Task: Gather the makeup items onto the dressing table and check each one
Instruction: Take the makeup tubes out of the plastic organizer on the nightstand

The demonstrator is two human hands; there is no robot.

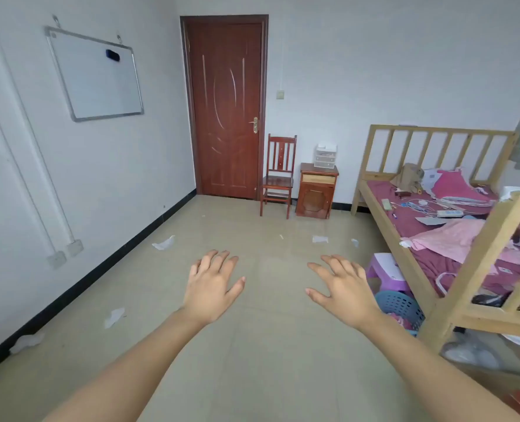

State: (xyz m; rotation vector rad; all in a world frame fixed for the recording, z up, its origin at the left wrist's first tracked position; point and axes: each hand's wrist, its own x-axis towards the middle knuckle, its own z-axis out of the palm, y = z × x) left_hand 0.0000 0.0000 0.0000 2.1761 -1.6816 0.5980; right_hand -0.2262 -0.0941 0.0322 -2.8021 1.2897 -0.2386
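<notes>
Sitting far beyond right grip [342,289], organizer [325,157]

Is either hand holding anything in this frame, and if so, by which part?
Nothing is held. The left hand and right hand are both empty, fingers spread, over the floor.

Clear plastic drawer organizer [325,158] upright atop small brown wooden cabinet [315,199].

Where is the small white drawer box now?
In the head view the drawer box stands on the brown cabinet by the far wall, right of centre, between the chair and the bed.
</notes>
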